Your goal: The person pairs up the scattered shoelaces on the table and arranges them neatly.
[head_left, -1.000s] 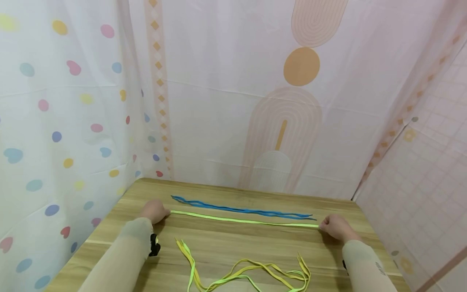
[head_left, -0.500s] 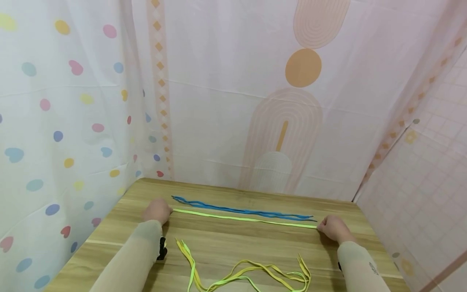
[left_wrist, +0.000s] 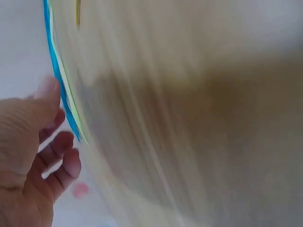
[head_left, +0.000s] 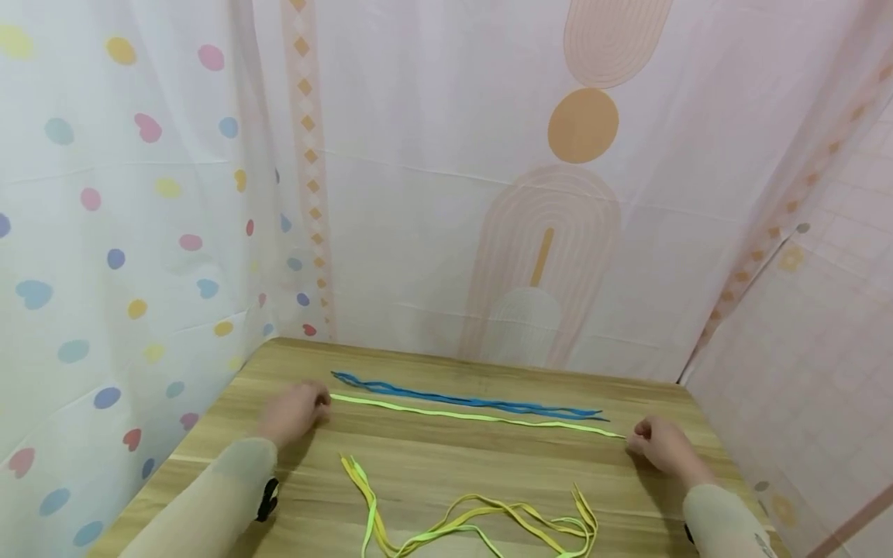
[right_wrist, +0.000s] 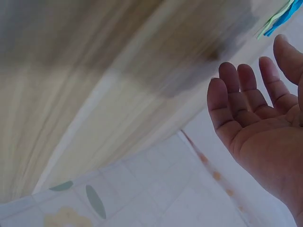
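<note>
A neon yellow-green shoelace (head_left: 446,415) lies nearly straight across the wooden table, close in front of a bundle of blue shoelaces (head_left: 467,401). At its left end is my left hand (head_left: 293,412); the left wrist view shows this hand's fingers (left_wrist: 64,146) loosely bent and holding nothing, with the lace's tip free on the table. Beyond the lace's right end hovers my right hand (head_left: 666,448). In the right wrist view its fingers (right_wrist: 246,87) are spread and relaxed, apart from the lace tips.
Nearer to me on the table (head_left: 418,473) lies a loose tangle of yellow and yellow-green shoelaces (head_left: 488,508), partly cut off by the lower frame edge. Patterned curtains (head_left: 412,232) stand behind the table and along both sides.
Both hands have let go of the yellow-green shoelace. The right hand has drawn back to the right, and the left hand has shifted slightly left; the lace stays beside the blue ones.
</note>
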